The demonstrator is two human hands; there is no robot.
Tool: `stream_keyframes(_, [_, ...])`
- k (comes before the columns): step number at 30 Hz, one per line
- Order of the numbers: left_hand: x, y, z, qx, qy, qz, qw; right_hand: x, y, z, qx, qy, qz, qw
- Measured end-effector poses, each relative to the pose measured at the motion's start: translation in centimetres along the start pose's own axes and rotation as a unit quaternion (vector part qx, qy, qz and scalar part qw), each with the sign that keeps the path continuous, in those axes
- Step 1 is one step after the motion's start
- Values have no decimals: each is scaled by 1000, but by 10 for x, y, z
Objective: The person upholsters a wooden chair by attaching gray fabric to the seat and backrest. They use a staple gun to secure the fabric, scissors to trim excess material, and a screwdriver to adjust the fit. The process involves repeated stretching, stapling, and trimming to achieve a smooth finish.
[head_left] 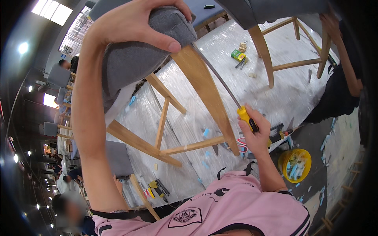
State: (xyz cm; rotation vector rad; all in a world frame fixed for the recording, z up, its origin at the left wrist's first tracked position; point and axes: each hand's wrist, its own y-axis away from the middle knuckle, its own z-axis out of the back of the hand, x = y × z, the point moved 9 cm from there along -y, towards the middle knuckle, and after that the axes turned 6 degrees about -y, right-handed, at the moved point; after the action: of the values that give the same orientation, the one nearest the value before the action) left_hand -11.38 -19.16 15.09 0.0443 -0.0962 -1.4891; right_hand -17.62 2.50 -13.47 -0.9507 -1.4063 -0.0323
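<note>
My left hand point(147, 23) grips the corner of a chair's grey padded seat point(134, 59), thumb along its edge and fingers over the far side. In my right hand point(256, 131) is a screwdriver point(220, 80) with a yellow and black handle. Its long shaft slants up to the seat's corner, right beside the top of a wooden chair leg point(202, 84); the tip's exact contact is hard to make out. The legs and crossbars point(193, 145) extend over a plastic-covered table point(185, 129).
Another grey chair point(267, 55) stands at the far right, touched by a co-worker's hand point(330, 25). A green and yellow box point(238, 56), scissors point(242, 145), a power tool point(277, 135) and blue scraps lie around. A yellow bucket point(294, 165) stands at the lower right.
</note>
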Motion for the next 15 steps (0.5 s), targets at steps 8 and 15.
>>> stream_keyframes(8, [-14,-8,-2,1,166,-16,986,3,-13,-4,27,-14,-5,1000])
stream_keyframes(15, [-23,-11,-4,13,136,-113,984,-10,-33,-14,20,-56,38,998])
